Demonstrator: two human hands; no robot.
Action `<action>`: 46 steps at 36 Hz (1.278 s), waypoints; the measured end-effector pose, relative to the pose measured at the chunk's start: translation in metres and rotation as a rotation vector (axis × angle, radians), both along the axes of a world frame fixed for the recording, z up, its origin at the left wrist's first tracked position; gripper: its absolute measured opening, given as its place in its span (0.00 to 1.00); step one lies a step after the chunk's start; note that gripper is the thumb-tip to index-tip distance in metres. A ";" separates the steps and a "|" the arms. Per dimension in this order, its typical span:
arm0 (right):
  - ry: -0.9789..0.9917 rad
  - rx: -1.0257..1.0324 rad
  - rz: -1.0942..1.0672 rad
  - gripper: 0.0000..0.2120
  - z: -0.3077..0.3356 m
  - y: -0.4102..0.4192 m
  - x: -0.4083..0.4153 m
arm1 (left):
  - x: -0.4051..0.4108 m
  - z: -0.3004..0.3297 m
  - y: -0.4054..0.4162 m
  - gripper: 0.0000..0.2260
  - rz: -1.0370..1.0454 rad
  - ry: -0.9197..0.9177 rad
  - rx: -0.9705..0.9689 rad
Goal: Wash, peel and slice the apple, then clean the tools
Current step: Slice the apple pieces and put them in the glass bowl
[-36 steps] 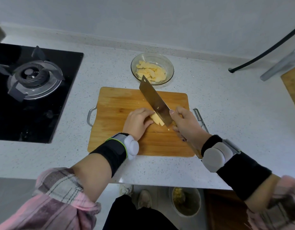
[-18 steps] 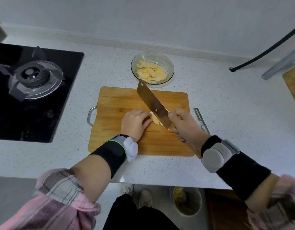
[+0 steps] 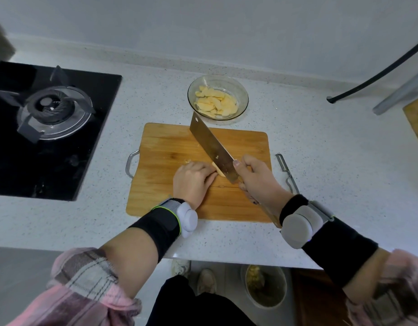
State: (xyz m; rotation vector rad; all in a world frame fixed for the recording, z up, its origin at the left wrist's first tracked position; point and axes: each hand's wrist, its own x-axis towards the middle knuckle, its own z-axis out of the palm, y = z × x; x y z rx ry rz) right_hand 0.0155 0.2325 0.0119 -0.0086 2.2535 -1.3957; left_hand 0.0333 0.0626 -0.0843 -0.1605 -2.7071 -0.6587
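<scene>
On the wooden cutting board [image 3: 170, 147] my left hand [image 3: 192, 182] presses down on a peeled pale-yellow apple piece [image 3: 218, 171], mostly hidden under my fingers. My right hand [image 3: 257, 177] grips the handle of a cleaver [image 3: 211, 147]. Its blade runs diagonally from the board's far edge down to the apple piece, right beside my left fingertips. A glass bowl [image 3: 243, 96] behind the board holds several apple slices [image 3: 215, 103]. A metal peeler [image 3: 286, 172] lies on the counter just right of the board.
A black gas hob [image 3: 46, 128] with a burner fills the counter's left side. A black hose [image 3: 377, 74] and a metal tube cross the far right corner, beside another wooden board [image 3: 417, 121]. Below the counter edge stands a bin [image 3: 265, 285] with peelings.
The cleaver and my right hand have shifted slightly left toward my left fingers. My left hand has crept left along the apple piece, so less of it shows.
</scene>
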 end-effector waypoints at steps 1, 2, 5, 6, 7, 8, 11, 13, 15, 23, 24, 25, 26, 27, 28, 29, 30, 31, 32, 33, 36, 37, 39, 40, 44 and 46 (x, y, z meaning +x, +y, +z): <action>0.002 -0.002 -0.001 0.17 0.000 0.000 0.000 | 0.001 0.000 0.000 0.10 -0.002 0.002 -0.008; 0.004 -0.003 -0.003 0.17 0.000 0.000 0.001 | 0.001 0.000 0.000 0.12 -0.001 0.002 -0.011; 0.011 0.009 -0.006 0.17 0.000 -0.001 0.002 | 0.001 -0.002 0.000 0.13 0.003 0.019 -0.022; 0.016 0.016 -0.007 0.17 0.000 -0.002 0.002 | 0.002 -0.002 0.001 0.13 0.002 0.025 -0.025; 0.021 0.027 -0.009 0.17 0.000 -0.002 0.002 | 0.002 -0.003 0.001 0.14 0.002 0.032 -0.027; 0.026 0.040 -0.009 0.17 0.000 -0.002 0.002 | 0.002 -0.003 0.001 0.14 0.002 0.037 -0.027; 0.030 0.082 0.000 0.17 0.000 -0.003 0.003 | 0.004 -0.003 0.001 0.14 0.004 0.055 -0.016; 0.020 0.082 -0.002 0.17 0.000 -0.004 0.004 | 0.004 -0.004 0.001 0.14 0.002 0.068 -0.017; 0.013 0.087 -0.006 0.16 0.000 -0.004 0.005 | 0.004 -0.005 0.001 0.14 -0.001 0.068 -0.019; -0.006 0.081 -0.030 0.17 -0.001 -0.007 0.005 | 0.008 -0.002 0.002 0.15 -0.002 0.068 -0.048; -0.003 0.081 -0.030 0.17 -0.001 -0.007 0.006 | 0.008 -0.003 0.003 0.15 -0.003 0.064 -0.048; 0.001 0.082 -0.030 0.17 -0.001 -0.007 0.006 | 0.008 -0.004 0.003 0.15 -0.004 0.063 -0.049; 0.006 0.083 -0.030 0.17 -0.001 -0.008 0.006 | 0.008 -0.004 0.004 0.15 -0.005 0.062 -0.050; 0.015 0.088 -0.027 0.17 -0.001 -0.008 0.006 | 0.008 -0.004 0.004 0.15 -0.007 0.062 -0.052; 0.022 0.093 -0.024 0.17 -0.001 -0.009 0.006 | 0.008 -0.004 0.004 0.14 -0.010 0.062 -0.056; 0.025 0.097 -0.020 0.17 -0.001 -0.009 0.006 | 0.008 -0.005 0.004 0.15 -0.013 0.062 -0.061; 0.028 0.101 -0.015 0.17 -0.002 -0.010 0.007 | 0.008 -0.005 0.005 0.15 -0.017 0.061 -0.064; 0.029 0.103 -0.010 0.16 -0.002 -0.010 0.007 | 0.008 -0.005 0.004 0.15 -0.020 0.058 -0.065; 0.030 0.103 -0.006 0.16 -0.002 -0.011 0.007 | 0.008 -0.005 0.005 0.15 -0.022 0.054 -0.066; 0.032 0.104 -0.005 0.16 -0.002 -0.011 0.008 | 0.008 -0.005 0.005 0.15 -0.025 0.051 -0.066; 0.049 0.122 0.012 0.16 -0.001 -0.015 0.008 | 0.008 -0.004 0.005 0.15 -0.036 0.053 -0.072; 0.056 0.134 0.025 0.15 -0.002 -0.017 0.008 | 0.008 -0.003 0.005 0.15 -0.041 0.056 -0.081; 0.067 0.177 0.043 0.16 -0.003 -0.020 0.008 | 0.008 -0.003 0.005 0.16 -0.048 0.061 -0.103; 0.067 0.194 0.048 0.16 -0.005 -0.021 0.009 | 0.008 -0.003 0.004 0.16 -0.049 0.062 -0.106; 0.036 0.146 0.007 0.16 -0.007 -0.018 0.010 | 0.006 -0.003 0.004 0.16 -0.038 -0.002 0.012; 0.031 0.123 -0.015 0.15 -0.007 -0.017 0.010 | 0.004 0.003 0.006 0.13 -0.011 -0.103 0.129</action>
